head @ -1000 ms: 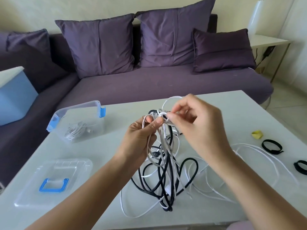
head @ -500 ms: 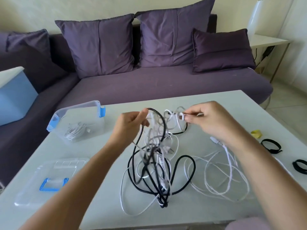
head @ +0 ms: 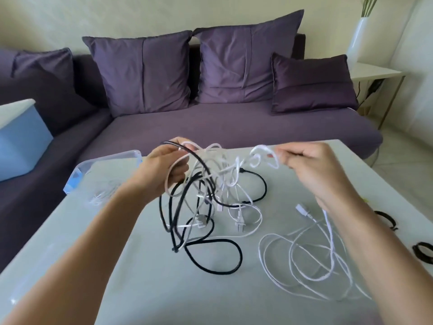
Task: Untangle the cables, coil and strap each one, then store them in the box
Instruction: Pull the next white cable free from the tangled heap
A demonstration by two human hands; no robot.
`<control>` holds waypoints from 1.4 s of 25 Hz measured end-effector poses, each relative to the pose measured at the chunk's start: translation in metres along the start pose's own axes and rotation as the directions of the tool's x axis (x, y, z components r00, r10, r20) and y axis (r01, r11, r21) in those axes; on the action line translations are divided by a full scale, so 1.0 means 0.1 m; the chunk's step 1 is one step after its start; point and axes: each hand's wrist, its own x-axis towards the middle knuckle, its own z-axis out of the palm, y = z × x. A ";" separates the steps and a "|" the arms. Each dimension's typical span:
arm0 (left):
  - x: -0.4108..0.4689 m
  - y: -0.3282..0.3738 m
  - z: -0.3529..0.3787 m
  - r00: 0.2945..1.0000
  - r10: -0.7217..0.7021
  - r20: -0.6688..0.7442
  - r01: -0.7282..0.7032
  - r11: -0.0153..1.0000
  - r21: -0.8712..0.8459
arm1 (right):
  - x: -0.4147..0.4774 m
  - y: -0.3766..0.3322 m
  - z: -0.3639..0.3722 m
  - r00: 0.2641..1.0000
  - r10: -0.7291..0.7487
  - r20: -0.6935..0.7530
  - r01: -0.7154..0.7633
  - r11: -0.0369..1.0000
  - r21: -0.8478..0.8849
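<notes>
Both hands are raised over the desk (head: 145, 292), drawing the tangle (head: 210, 195) apart. The left hand (head: 164, 165) has its grip curled round a bunch of strands at the top of the knot, a black cable (head: 215, 256) and pale ones among them. The right hand (head: 311, 170) pinches a white loop (head: 264, 152) between thumb and fingers, out to the right. The tangle hangs from both hands, and its lower loops rest on the desk between the forearms. The likely trouble is that a sideways pull on the loop, with plugs threaded through the middle, could cinch the knot tighter rather than free it. A plug catching on a crossing strand would jerk the whole mass along. The slack white cable (head: 304, 261) lying beside the right forearm could also be dragged back in. Counted, there are two hands and one clear box (head: 105, 160) behind the left arm, with one pale coil (head: 100, 195) in it. Two black straps (head: 386, 219) lie at the desk's right edge. There is one black cable, as far as I can tell. The white and grey strands in the knot are too blurred and crossed to count surely, perhaps three.
</notes>
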 end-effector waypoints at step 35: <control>-0.28 0.66 0.13 0.913 -0.403 0.066 0.398 0.914 0.073 | -0.16 0.12 0.36 0.735 0.231 0.638 -0.324 0.945 0.032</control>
